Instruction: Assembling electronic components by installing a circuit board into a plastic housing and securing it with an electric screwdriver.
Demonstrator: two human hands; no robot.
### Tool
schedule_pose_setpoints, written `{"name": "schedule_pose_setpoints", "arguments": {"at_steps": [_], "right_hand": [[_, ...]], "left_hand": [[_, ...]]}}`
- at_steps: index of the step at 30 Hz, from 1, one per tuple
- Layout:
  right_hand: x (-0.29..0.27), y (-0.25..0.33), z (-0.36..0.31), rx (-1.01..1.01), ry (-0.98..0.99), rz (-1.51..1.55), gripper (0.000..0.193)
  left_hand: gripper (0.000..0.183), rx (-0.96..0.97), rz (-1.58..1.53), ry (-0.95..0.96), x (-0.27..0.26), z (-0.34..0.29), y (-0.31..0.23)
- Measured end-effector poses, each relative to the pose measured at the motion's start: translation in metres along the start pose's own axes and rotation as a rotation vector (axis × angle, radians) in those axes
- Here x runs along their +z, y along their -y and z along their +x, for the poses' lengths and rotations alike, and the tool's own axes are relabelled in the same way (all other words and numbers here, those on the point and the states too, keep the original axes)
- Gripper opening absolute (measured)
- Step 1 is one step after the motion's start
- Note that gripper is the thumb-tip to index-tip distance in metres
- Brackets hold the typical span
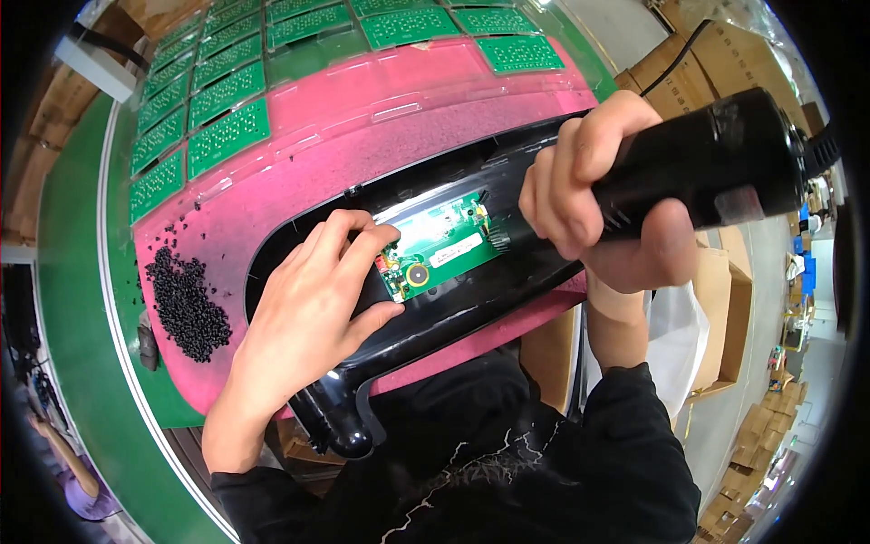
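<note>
Now right hand (598, 204) fingers wrapped round black driver (698, 168), axis level, tip toward green board (439, 245).

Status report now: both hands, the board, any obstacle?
Left hand pressing green circuit board into black housing. Right hand gripping black power screwdriver, tip at board's right edge. Nothing blocking.

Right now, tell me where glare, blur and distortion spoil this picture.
Head view: glare whitens the top of the green circuit board beside the left hand; the fisheye bends the pink mat and darkens the corners; the black power tool in the right hand looks soft and swollen.
</note>
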State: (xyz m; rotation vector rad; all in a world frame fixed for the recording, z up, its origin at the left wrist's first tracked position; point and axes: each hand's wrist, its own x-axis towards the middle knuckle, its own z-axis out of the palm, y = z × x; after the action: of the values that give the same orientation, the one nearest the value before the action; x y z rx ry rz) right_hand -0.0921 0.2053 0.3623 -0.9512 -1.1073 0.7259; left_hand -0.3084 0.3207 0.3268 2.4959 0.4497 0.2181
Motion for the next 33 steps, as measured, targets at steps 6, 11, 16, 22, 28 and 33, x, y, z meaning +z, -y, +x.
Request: {"name": "schedule_pose_setpoints", "arguments": {"at_steps": [6, 11, 16, 22, 28, 33], "right_hand": [[0.002, -0.002, 0.006, -0.052, 0.027, -0.046, 0.059], [-0.009, 0.007, 0.011, 0.216, -0.140, 0.110, 0.045], [-0.045, 0.003, 0.021, 0.299, -0.421, 0.520, 0.029], [-0.043, 0.032, -0.021, 0.085, -0.410, 0.347, 0.040], [-0.127, 0.071, -0.086, -0.609, -0.775, -0.370, 0.033], [-0.234, 0.024, -0.200, -0.214, -1.160, -0.849, 0.024]], "left_hand": [[0.053, 0.014, -0.169, -0.287, -0.013, 0.000, -0.006], [0.043, -0.043, 0.229, -0.317, -0.013, -0.006, 0.018], [0.024, -0.041, 0.247, -0.272, -0.010, -0.006, 0.019], [0.013, -0.081, 0.164, -0.137, -0.014, -0.004, 0.011], [0.017, -0.090, 0.256, -0.380, -0.054, -0.047, -0.015], [0.012, -0.263, 0.492, -1.089, -0.075, -0.142, 0.035]]}}
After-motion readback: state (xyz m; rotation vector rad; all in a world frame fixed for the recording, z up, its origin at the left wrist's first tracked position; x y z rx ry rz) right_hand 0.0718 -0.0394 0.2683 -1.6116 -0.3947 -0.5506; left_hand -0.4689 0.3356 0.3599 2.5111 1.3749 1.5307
